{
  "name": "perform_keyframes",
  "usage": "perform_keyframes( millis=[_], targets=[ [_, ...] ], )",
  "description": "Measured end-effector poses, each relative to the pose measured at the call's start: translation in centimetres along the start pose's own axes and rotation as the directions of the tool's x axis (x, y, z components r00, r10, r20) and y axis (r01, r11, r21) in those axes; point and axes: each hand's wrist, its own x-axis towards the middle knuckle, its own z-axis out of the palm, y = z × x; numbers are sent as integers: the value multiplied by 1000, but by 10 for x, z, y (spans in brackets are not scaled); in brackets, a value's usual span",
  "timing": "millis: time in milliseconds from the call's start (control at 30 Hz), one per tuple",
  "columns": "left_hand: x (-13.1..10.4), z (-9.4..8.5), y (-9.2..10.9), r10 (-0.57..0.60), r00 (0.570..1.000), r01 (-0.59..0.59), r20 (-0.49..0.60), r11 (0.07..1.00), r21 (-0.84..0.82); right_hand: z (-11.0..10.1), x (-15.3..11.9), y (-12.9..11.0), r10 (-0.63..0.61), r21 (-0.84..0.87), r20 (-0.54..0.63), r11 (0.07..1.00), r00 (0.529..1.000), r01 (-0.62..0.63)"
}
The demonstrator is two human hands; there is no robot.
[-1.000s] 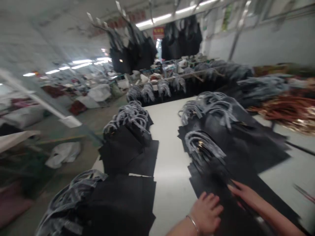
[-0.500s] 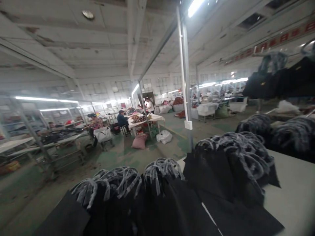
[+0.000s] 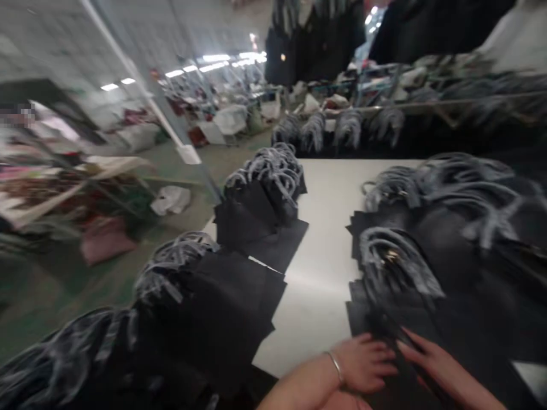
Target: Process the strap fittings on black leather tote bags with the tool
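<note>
The open left hand (image 3: 368,364) should press the black bags (image 3: 465,322) lightly; the right (image 3: 433,359) grips a dark strap (image 3: 401,335) (blurred).

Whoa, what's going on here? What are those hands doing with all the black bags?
A person's left hand, the one with a bracelet, is spread over the black bags on the right. The right hand is holding something long and dark, like a strap, but it's blurry. More black bags lie along the left side of the pale table, and others hang farther back.
</note>
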Motion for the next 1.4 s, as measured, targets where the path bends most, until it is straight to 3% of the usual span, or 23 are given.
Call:
perform_keyframes(
  millis=[67, 167, 300, 467, 733, 933, 1100, 1233, 1300, 1333, 1400],
  targets=[
    [5, -1, 10, 70, 996, -75, -58, 992, -97, -8, -30, 4, 146, 124, 90, 980, 985, -157],
    [2, -5, 2, 50, 997, -61, -58, 979, -193, -5, -20, -13, 204, 211, 140, 950, 969, -230],
    [-2, -7, -2, 43, 998, -49, -36, 980, -195, -3, -3, -26, 168, 185, 125, 964, 978, -190],
    [0, -5, 0, 57, 995, -71, -81, 981, -183, -9, -21, -23, 141, 109, 219, 980, 966, -168],
    [3, -8, 0, 70, 995, -81, -67, 983, -166, 25, 14, -59, -29, -15, 141, 999, 990, 31],
    [3, -3, -1, 77, 992, -92, -95, 982, -164, 14, -12, -52, 47, -62, 218, 997, 975, -34],
    [6, -5, -2, 90, 994, -100, -61, 979, -178, 26, 9, -60, 6, -72, 81, 997, 997, 0],
    [3, -4, -5, 92, 992, -114, -82, 942, -317, 22, 14, -62, 27, -55, -38, 998, 999, -29],
    [-1, -3, -13, 7, 993, -57, -117, 903, -426, 14, 1, -56, 62, -32, -26, 998, 998, -63],
    [-4, -2, -19, -91, 987, 20, -129, 883, -470, 11, -8, -53, 81, -14, -8, 997, 997, -81],
    [-9, -3, -37, -324, 937, 217, -128, 830, -514, 9, -24, -45, 126, 43, 39, 991, 991, -127]
  ],
)
